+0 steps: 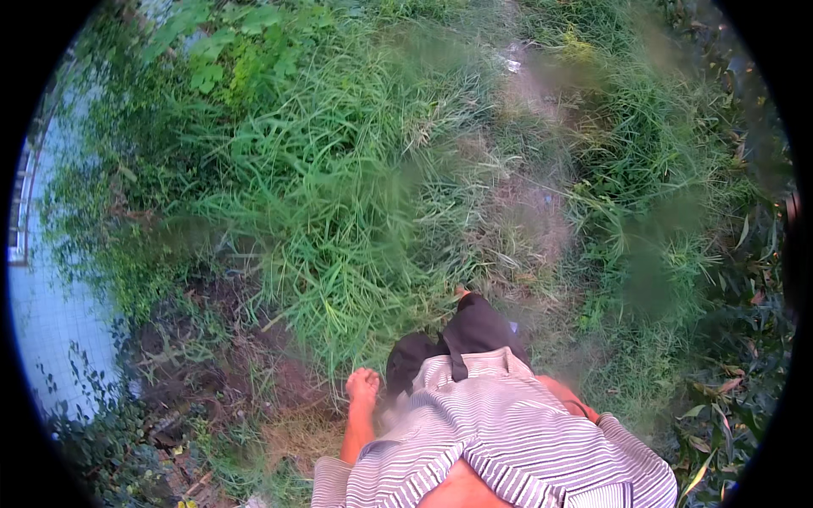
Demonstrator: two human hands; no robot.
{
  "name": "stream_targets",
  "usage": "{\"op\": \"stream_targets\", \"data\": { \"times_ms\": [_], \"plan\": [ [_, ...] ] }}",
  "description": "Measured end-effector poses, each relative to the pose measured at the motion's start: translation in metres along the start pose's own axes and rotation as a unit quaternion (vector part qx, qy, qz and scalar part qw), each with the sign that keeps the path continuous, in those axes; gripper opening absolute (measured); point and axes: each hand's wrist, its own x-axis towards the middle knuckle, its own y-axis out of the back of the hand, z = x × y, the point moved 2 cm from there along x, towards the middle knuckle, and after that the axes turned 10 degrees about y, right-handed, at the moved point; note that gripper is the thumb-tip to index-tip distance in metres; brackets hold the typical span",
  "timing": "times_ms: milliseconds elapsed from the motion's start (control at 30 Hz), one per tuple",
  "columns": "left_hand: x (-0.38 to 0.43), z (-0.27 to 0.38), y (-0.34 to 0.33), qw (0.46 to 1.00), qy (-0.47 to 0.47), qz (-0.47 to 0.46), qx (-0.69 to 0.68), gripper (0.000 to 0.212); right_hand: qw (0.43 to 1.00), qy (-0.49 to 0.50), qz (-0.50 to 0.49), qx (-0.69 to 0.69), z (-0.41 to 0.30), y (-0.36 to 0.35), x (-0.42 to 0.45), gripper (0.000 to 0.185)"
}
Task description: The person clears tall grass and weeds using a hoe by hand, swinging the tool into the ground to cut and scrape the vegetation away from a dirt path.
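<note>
My left hand [363,383] is at the lower middle, beside the dark trousers [413,359], with its fingers curled; whether it holds anything does not show. Tall green grass [343,254] stands just in front of it. Of my right arm only the forearm [565,395] shows at the right side of the striped shirt [470,413]; the right hand is hidden behind the shirt and trousers. One bare foot [463,291] shows past the trouser leg, at the edge of the grass.
A narrow trodden strip of dirt [533,216] runs ahead between grasses. Leafy shrubs [127,254] and a pale blue gridded surface [60,324] lie at the left. Dark broad-leaved plants [743,355] line the right. A white scrap [512,65] lies far up the strip.
</note>
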Motion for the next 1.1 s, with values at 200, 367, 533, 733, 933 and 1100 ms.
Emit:
{"op": "stream_targets", "data": {
  "times_ms": [200,367,533,733,933,1100],
  "plan": [
    [-0.010,0.007,-0.093,0.995,0.011,0.003,0.096,0.021,0.999,-0.011,-0.031,-0.034,-0.005,0.076,-0.007,0.032],
    [-0.024,0.050,-0.195,0.989,-0.050,-0.045,0.134,0.021,0.995,-0.065,-0.032,-0.064,0.025,0.144,-0.062,0.032],
    [-0.035,0.095,-0.293,0.978,-0.071,-0.084,0.177,0.020,0.992,-0.117,-0.001,-0.050,0.050,0.164,-0.096,0.031],
    [0.003,0.152,-0.356,0.966,-0.107,-0.139,0.187,0.018,0.991,-0.127,0.033,-0.004,0.050,0.139,-0.058,0.031],
    [0.096,0.191,-0.388,0.921,-0.087,-0.065,0.374,0.015,0.988,-0.136,0.070,0.023,0.000,0.122,-0.025,0.031],
    [0.111,0.237,-0.489,0.832,-0.238,0.078,0.495,0.021,0.966,-0.238,0.104,0.003,-0.216,0.145,-0.027,0.029]
  ]
}}
